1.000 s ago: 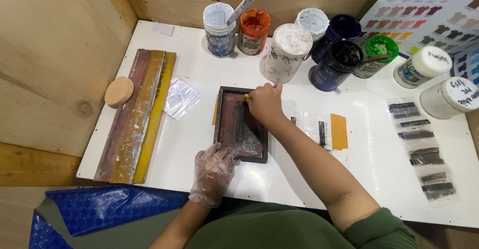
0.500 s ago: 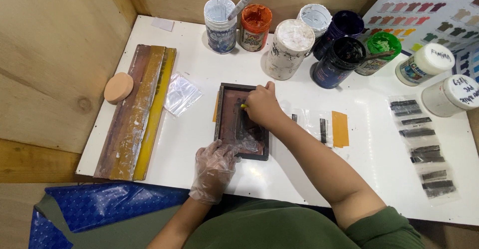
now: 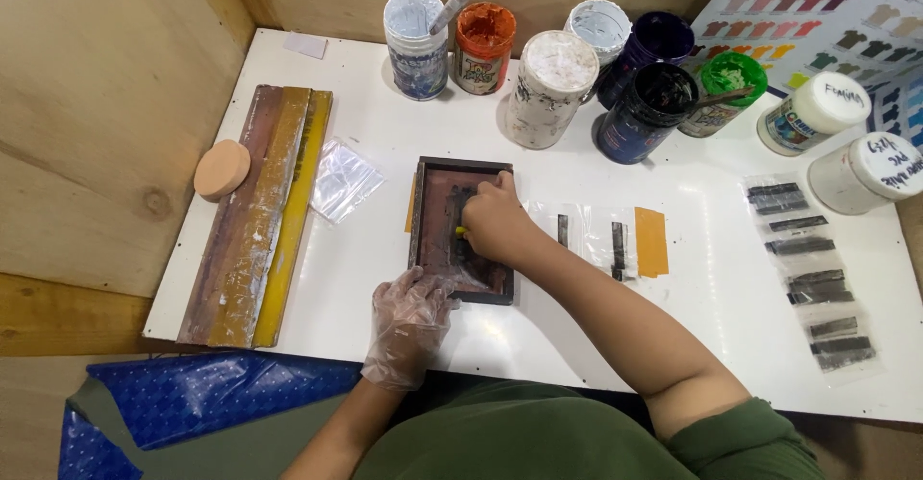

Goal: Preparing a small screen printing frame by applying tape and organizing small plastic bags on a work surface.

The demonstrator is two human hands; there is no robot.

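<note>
Head view: I note a white table (image 3: 673, 316) set against plywood walls, carrying everything in frame. Along its left side lies a long wooden squeegee board (image 3: 252, 218) with a yellow edge, and a round tan sponge (image 3: 222, 169) just beside it. A cluster of open ink jars (image 3: 577, 66) stands at the far edge. The small dark printing frame (image 3: 431, 220) lies flat near the table's middle, close to the near edge. My left hand (image 3: 409, 324), in a clear glove, rests fingers spread on the frame's near left corner, pressing it down. My right hand (image 3: 492, 222), bare, sits on the frame's mesh, fingers curled tight on a small yellow-tipped tool (image 3: 461, 231). Just right of the frame lie clear sleeves with dark strips (image 3: 615, 244) and an orange swatch (image 3: 651, 241).
</note>
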